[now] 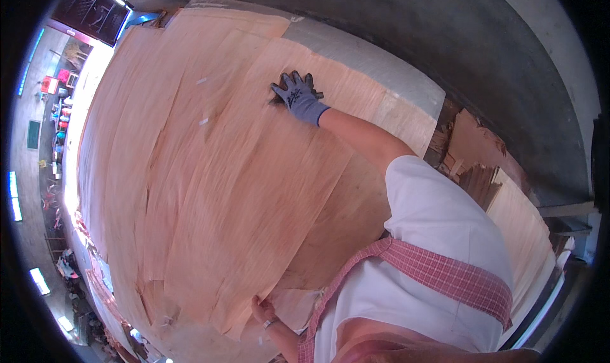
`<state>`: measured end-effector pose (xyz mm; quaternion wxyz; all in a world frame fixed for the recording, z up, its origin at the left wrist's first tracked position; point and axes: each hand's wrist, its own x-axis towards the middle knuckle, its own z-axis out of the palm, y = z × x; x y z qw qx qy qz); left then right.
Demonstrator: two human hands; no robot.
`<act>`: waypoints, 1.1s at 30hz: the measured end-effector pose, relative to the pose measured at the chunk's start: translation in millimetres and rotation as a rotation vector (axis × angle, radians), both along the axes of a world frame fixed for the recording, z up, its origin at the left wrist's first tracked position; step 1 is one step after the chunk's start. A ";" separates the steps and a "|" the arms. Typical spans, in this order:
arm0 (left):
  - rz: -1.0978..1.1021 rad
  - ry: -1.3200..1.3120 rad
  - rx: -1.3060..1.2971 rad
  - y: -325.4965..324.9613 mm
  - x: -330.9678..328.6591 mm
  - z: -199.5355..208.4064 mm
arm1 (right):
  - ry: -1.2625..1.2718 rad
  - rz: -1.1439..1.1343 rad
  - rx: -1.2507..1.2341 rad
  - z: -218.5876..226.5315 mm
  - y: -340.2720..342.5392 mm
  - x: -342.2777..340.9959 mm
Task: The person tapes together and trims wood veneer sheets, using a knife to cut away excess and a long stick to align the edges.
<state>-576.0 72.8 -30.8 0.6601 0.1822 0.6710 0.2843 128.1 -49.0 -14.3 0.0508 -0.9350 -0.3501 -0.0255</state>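
A wide stack of thin, pale wood veneer sheets [210,166] spreads out in front of me, its seams running lengthwise. My right hand [295,96], in a grey-blue glove with dark fingertips, lies on the top sheet with its fingers spread. A small dark patch shows under the glove; what it is I cannot make out. Lower down, my bare left hand [262,309] has its fingers closed at the near edge of a veneer sheet, and a band circles that wrist. Between the hands, a darker sheet [340,229] shows beside the lighter one.
A grey sheet edge [362,51] borders the stack, with a dark grey wall [483,64] beyond. Broken veneer pieces [480,147] and another pale stack [521,226] lie at the right. Along the far left stand colourful containers [61,118] and a dark-framed opening [92,10].
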 end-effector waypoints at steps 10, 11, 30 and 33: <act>-0.849 0.950 0.888 -33.3 123.1 22.5 | 0.138 0.200 0.117 -7.1 3.6 20.2; -0.960 1.080 1.074 -33.5 160.7 23.8 | -0.071 0.230 0.250 -8.0 -5.6 15.0; -0.725 1.526 0.813 194.4 -92.6 -18.2 | -0.151 0.377 0.140 58.5 84.0 -115.9; -0.648 1.529 0.839 210.4 -150.1 -17.8 | 0.296 0.774 0.283 59.1 167.5 -282.8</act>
